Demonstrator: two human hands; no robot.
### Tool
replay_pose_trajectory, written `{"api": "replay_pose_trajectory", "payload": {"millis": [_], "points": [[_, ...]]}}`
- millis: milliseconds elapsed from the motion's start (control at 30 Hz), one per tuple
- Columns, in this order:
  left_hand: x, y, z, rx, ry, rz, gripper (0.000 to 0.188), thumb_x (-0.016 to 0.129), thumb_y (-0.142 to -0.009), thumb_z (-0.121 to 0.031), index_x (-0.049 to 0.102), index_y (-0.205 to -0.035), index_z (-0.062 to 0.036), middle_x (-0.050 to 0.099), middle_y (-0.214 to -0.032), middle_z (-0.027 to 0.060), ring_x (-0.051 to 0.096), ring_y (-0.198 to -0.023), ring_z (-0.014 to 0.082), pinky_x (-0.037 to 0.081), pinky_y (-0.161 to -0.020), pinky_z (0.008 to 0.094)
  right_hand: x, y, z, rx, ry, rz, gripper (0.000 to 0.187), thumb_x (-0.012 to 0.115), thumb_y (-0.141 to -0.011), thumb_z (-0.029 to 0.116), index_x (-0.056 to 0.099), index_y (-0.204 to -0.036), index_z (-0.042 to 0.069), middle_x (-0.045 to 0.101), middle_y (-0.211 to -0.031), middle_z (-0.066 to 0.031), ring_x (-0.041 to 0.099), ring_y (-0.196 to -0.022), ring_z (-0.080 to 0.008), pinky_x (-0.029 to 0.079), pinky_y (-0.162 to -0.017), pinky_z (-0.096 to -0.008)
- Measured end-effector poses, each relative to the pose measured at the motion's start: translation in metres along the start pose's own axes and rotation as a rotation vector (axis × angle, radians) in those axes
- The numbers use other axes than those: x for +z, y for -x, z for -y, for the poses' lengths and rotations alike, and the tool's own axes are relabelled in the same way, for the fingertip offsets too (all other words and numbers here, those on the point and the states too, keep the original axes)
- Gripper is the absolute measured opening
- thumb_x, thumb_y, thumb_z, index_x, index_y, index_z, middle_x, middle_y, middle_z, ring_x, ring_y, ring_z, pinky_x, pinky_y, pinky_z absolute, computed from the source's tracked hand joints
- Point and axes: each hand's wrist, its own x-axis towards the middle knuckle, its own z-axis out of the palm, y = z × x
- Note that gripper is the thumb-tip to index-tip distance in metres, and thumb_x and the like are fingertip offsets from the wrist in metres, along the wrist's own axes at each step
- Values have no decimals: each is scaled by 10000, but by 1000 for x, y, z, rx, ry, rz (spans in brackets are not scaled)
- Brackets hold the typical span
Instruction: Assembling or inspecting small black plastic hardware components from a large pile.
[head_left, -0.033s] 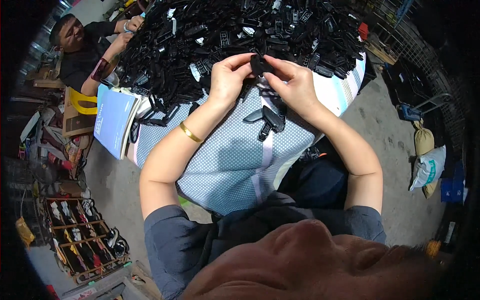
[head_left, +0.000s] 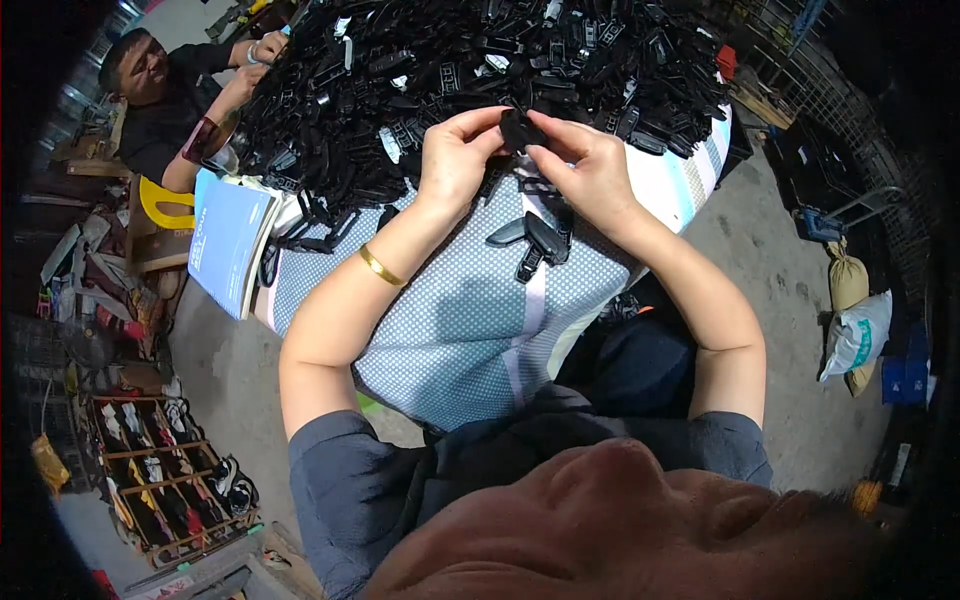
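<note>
Black plastic, a small clip-like part (head_left: 520, 130), sits pinched between both hands: the left hand (head_left: 455, 160) closes thumb and fingers on its left end and the right hand (head_left: 590, 170) grips its right end, so its long axis seems to run across, from hand to hand, equally near both. Just below the right hand a few loose black parts (head_left: 530, 240) lie on the dotted blue cloth (head_left: 450, 330), and beyond the fingers spreads the big heap of black parts (head_left: 480, 60).
</note>
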Motion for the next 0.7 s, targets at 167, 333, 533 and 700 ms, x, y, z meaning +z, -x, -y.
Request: {"api": "replay_pose_trajectory", "payload": {"millis": [167, 333, 533, 700], "points": [[1, 1, -5, 14, 15, 68, 252, 550, -841, -11, 588, -1085, 40, 639, -974, 90, 618, -826, 138, 511, -774, 254, -1, 2, 0, -87, 2, -24, 360, 654, -752, 1, 600, -1109, 0, 650, -937, -118, 650, -806, -156, 530, -710, -250], [9, 11, -4, 43, 160, 59, 285, 560, -848, -51, 578, -1116, 44, 648, -978, 94, 599, -874, 113, 469, -777, 205, -2, -2, -6, -312, 298, -97, 345, 687, -727, 16, 608, -1061, -10, 640, -970, -126, 653, -817, -174, 539, -695, -261], [4, 5, -10, 115, 76, 97, 265, 562, -863, -82, 597, -1103, 25, 648, -988, 85, 592, -870, 110, 466, -786, 219, -4, -8, 4, 165, 71, 36, 316, 722, -745, 120, 605, -1005, -17, 646, -924, -90, 626, -793, -127, 516, -685, -248], [0, 5, -18, 168, 35, 244, 236, 558, -858, -70, 621, -1072, 8, 650, -975, 73, 593, -865, 114, 468, -788, 231, -9, -9, -3, 206, -107, 239, 311, 693, -779, 186, 629, -997, -27, 655, -775, -59, 608, -731, -107, 488, -638, -250]]}}
